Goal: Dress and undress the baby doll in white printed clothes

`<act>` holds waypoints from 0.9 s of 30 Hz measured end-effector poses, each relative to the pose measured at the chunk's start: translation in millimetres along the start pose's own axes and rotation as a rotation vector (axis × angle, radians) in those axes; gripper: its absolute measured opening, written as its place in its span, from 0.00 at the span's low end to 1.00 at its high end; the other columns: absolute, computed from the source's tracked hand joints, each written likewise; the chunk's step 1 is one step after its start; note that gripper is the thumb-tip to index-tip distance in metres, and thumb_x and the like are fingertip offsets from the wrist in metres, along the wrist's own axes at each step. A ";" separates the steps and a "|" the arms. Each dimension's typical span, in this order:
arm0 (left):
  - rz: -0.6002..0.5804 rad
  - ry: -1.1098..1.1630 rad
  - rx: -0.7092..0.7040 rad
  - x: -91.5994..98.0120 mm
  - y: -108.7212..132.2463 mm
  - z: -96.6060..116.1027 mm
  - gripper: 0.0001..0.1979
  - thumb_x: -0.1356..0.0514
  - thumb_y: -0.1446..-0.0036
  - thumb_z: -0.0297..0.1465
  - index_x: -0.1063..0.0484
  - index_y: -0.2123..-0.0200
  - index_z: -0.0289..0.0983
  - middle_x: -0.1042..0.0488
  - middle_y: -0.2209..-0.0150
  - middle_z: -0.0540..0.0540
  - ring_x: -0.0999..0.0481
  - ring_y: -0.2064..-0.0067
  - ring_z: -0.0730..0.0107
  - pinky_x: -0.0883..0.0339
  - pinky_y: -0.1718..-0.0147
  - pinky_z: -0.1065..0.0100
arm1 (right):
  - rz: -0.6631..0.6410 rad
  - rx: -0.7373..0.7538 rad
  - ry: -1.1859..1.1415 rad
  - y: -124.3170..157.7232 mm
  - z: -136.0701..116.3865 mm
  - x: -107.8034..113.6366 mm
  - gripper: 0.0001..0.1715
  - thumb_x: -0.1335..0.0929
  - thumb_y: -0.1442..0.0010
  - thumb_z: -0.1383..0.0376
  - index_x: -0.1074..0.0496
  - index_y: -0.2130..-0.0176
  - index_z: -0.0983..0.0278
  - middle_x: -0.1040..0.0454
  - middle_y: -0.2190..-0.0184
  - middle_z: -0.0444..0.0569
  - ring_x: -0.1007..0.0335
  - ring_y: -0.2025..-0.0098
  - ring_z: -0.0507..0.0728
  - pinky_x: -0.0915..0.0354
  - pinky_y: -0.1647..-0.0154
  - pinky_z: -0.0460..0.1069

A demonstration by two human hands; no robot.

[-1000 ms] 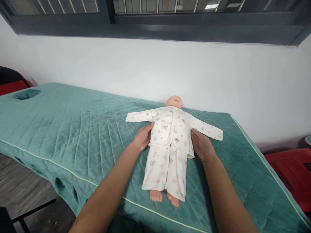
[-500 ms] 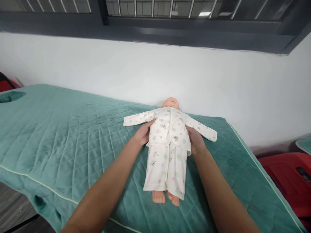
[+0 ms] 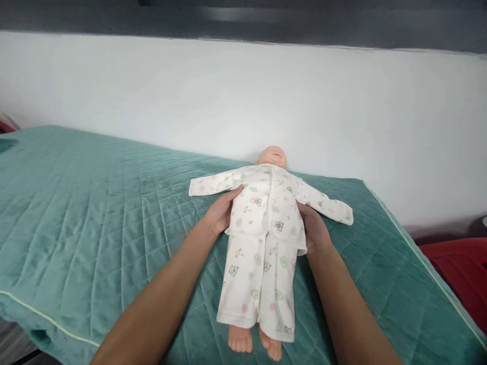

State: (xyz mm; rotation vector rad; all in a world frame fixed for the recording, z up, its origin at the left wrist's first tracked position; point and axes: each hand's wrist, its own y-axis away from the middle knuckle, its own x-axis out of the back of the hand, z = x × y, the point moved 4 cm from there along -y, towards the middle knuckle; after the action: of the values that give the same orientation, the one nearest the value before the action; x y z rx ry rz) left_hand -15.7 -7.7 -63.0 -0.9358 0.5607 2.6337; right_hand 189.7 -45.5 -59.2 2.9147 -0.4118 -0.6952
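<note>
A baby doll lies on its back, feet toward me, in a white printed long-sleeved top and matching trousers. Its sleeves spread out to both sides, and no doll hands show at the cuffs. My left hand grips the doll's torso from the left, thumb on the top and the other fingers hidden beneath. On the other side my right hand holds the torso below the sleeve, its fingertips hidden by the cloth.
A green quilted cover lies under the doll. Behind it rises a white wall with a dark ledge above. A red object stands beyond the right edge.
The view has tilted down and come closer, so the window bars are out of sight and the doll looks larger. Both hands keep their places at the doll's sides.
</note>
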 end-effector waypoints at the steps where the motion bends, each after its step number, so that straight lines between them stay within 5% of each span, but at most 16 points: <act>1: -0.006 0.008 -0.010 -0.9 0.4 0.9 0.22 0.36 0.41 0.39 0.24 0.47 0.33 0.20 0.51 0.35 0.22 0.46 0.48 0.29 0.43 0.51 | -0.012 -0.054 -0.011 -0.7 1.3 0.1 0.15 0.28 0.45 0.62 0.24 0.56 0.61 0.18 0.64 0.51 0.21 0.52 0.67 0.23 0.52 0.62; 4: 0.025 0.067 -0.060 0.8 0.4 6.4 0.24 0.39 0.38 0.42 0.27 0.45 0.33 0.21 0.49 0.35 0.23 0.45 0.46 0.29 0.43 0.50 | -0.054 -0.162 -0.056 -4.4 2.3 3.0 0.16 0.32 0.41 0.57 0.24 0.55 0.62 0.18 0.61 0.53 0.23 0.49 0.67 0.25 0.48 0.63; 12: 0.234 0.280 -0.176 32.7 -3.7 21.6 0.27 0.47 0.34 0.39 0.39 0.37 0.28 0.30 0.41 0.27 0.27 0.39 0.50 0.25 0.46 0.55 | -0.014 -0.033 -0.184 -26.2 -5.1 27.2 0.12 0.37 0.37 0.59 0.27 0.59 0.60 0.21 0.56 0.53 0.27 0.44 0.61 0.28 0.43 0.61; 18: 0.278 0.353 -0.201 48.6 3.3 33.3 0.26 0.51 0.32 0.37 0.40 0.36 0.30 0.29 0.41 0.27 0.27 0.40 0.52 0.24 0.48 0.56 | 0.213 -0.027 -0.301 -26.0 -18.5 57.0 0.10 0.40 0.40 0.68 0.30 0.64 0.60 0.22 0.60 0.52 0.25 0.47 0.56 0.28 0.43 0.56; 24: 0.386 0.387 -0.248 65.3 12.5 45.5 0.21 0.52 0.32 0.33 0.36 0.40 0.32 0.26 0.44 0.31 0.24 0.43 0.56 0.23 0.50 0.57 | 0.500 0.235 -0.002 -23.7 -55.1 128.7 0.11 0.41 0.53 0.69 0.33 0.68 0.60 0.26 0.53 0.61 0.25 0.47 0.61 0.31 0.43 0.61; 27: 0.465 0.315 -0.320 75.8 16.3 50.1 0.18 0.52 0.33 0.30 0.33 0.45 0.34 0.24 0.47 0.33 0.22 0.44 0.59 0.24 0.49 0.58 | 0.560 0.437 0.179 -18.9 -73.9 150.0 0.13 0.40 0.53 0.65 0.33 0.66 0.59 0.30 0.46 0.63 0.33 0.38 0.66 0.38 0.40 0.69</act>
State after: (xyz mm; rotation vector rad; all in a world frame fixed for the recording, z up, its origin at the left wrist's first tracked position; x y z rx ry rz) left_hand -105.7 10.9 -72.3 -1.4919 0.4798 3.0716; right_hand 356.6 -67.0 -60.7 2.9520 -1.4340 -0.2812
